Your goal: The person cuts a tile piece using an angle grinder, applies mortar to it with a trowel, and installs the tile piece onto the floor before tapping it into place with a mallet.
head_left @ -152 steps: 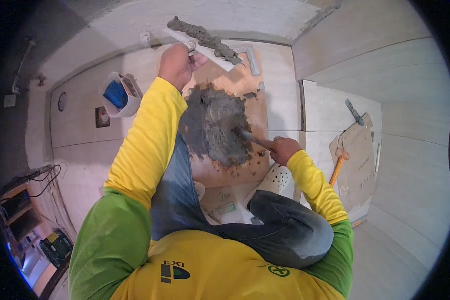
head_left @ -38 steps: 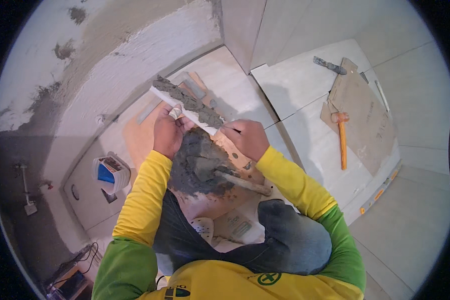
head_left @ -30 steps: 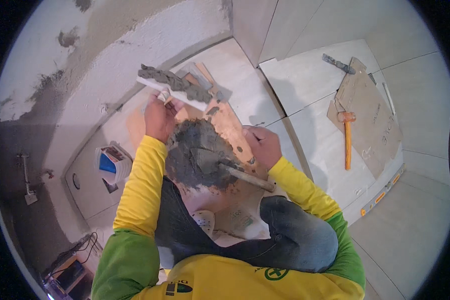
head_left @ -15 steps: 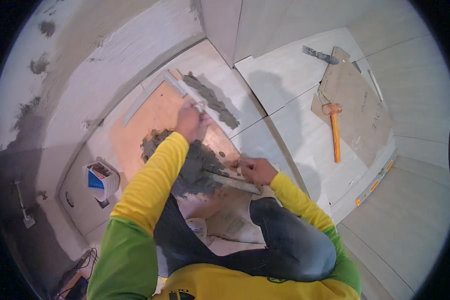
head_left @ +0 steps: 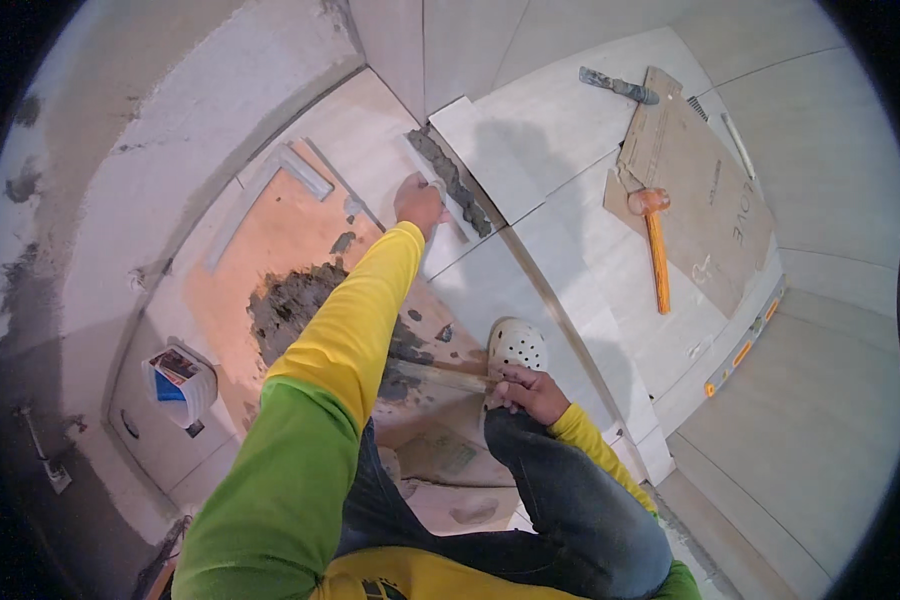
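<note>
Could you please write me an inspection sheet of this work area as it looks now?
Surface: tiled floor, with an untiled orange patch bearing a grey mortar heap.
Job's things: narrow tile strip spread with mortar; trowel.
Clutter: orange-handled mallet, cardboard sheet, level, scraper, bucket.
Hands: left hand grips the strip; right hand holds the trowel.
Cables: nothing seen.
Surroundings: rough plastered wall.

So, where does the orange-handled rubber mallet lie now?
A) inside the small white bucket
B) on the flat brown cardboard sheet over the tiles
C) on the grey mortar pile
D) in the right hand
B: the orange-handled rubber mallet lies on the flat brown cardboard sheet, away from both hands.
</note>
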`<act>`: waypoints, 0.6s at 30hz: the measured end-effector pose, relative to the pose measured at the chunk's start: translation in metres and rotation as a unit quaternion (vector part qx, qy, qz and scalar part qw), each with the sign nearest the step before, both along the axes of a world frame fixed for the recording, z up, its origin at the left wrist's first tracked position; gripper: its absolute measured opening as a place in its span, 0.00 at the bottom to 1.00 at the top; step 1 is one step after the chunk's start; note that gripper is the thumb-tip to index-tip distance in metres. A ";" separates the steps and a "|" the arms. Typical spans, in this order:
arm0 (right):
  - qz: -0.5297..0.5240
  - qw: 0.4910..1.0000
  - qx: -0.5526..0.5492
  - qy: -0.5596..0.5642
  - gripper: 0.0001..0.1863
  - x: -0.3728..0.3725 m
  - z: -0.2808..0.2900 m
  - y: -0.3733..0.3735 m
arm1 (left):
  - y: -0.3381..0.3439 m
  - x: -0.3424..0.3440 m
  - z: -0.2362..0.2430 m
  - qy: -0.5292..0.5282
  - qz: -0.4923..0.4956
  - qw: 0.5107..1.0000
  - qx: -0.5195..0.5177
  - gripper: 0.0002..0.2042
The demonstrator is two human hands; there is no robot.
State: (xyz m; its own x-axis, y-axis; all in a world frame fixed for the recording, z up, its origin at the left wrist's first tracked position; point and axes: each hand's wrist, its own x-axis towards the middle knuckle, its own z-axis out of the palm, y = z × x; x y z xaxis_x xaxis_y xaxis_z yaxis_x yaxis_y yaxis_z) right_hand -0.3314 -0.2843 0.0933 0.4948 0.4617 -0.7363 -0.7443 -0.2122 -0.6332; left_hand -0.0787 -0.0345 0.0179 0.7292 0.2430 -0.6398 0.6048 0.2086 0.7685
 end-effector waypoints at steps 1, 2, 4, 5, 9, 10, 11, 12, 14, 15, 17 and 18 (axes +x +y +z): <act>-0.012 1.000 0.004 -0.002 0.26 -0.001 -0.001 -0.002 | -0.004 0.001 0.002 -0.003 -0.005 1.000 0.017 0.08; -0.013 1.000 0.003 0.000 0.26 -0.004 -0.001 -0.003 | -0.008 0.001 0.004 -0.001 -0.006 1.000 0.017 0.08; -0.056 0.998 0.013 0.015 0.26 -0.005 -0.001 0.000 | -0.006 0.002 0.002 -0.018 0.012 1.000 -0.020 0.10; -0.054 0.998 0.013 0.015 0.26 -0.004 -0.002 0.002 | -0.007 0.003 0.001 -0.017 0.013 1.000 -0.020 0.10; -0.069 0.997 0.023 0.018 0.26 -0.006 -0.002 -0.004 | -0.023 0.009 0.008 -0.016 -0.003 0.999 0.043 0.12; -0.071 0.997 0.031 0.013 0.27 -0.007 -0.002 -0.005 | -0.024 0.011 0.009 -0.010 -0.020 0.997 0.077 0.12; -0.070 0.997 0.031 0.015 0.27 -0.007 -0.002 -0.006 | -0.025 0.012 0.009 -0.008 -0.020 0.997 0.077 0.12; -0.071 0.997 0.029 0.012 0.27 -0.007 -0.001 -0.006 | -0.026 0.013 0.007 -0.011 -0.011 0.997 0.074 0.12; -0.072 0.997 0.027 0.010 0.27 -0.007 -0.001 -0.006 | -0.027 0.016 0.004 -0.012 -0.001 0.997 0.072 0.12; -0.070 0.997 0.026 0.008 0.27 -0.007 -0.002 -0.005 | -0.026 0.017 0.000 -0.017 -0.007 0.996 0.087 0.12; -0.067 0.997 0.026 0.006 0.26 -0.006 -0.003 -0.003 | -0.021 0.017 -0.006 -0.022 -0.012 0.994 0.105 0.12; -0.070 0.997 0.024 0.011 0.26 -0.006 -0.003 -0.006 | -0.025 0.017 -0.004 -0.022 -0.020 0.995 0.097 0.12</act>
State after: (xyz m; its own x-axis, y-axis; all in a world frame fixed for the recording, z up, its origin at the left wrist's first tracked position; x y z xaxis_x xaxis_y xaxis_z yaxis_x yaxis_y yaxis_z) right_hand -0.3374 -0.2899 0.0905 0.5407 0.4239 -0.7266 -0.7782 -0.0762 -0.6234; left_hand -0.0615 -0.0596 0.0141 0.7676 0.3287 -0.5503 0.5740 0.0295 0.8183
